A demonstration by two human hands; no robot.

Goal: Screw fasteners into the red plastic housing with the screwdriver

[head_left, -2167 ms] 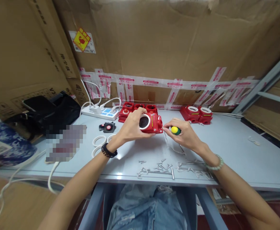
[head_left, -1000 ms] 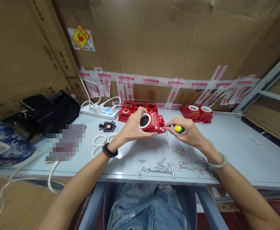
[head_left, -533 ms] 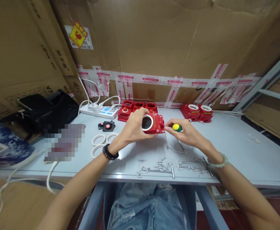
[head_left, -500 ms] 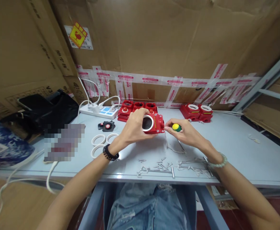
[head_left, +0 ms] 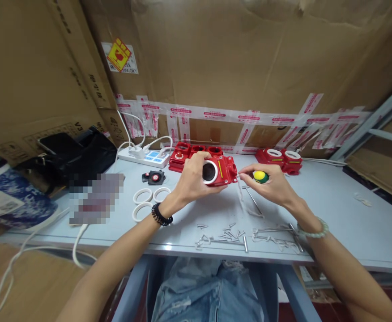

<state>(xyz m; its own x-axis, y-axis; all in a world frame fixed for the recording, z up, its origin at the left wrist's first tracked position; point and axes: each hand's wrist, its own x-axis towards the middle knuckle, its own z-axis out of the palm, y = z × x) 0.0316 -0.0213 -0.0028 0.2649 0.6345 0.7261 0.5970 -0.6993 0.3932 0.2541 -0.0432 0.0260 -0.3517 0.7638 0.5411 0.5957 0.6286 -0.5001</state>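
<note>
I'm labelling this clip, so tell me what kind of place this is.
Probably a small assembly workbench in a storeroom: loose screws lie on the grey table, red plastic housings wait at the back, and taped cardboard cartons wall it in.

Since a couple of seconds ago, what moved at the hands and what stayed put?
Little has changed. The left hand still grips the red housing, which looks tilted a bit more, its right end raised. The right hand keeps its grip on the yellow-green screwdriver at the housing's right edge. Nothing was let go. The loose screws, white rings and other red housings lie as before.
</note>
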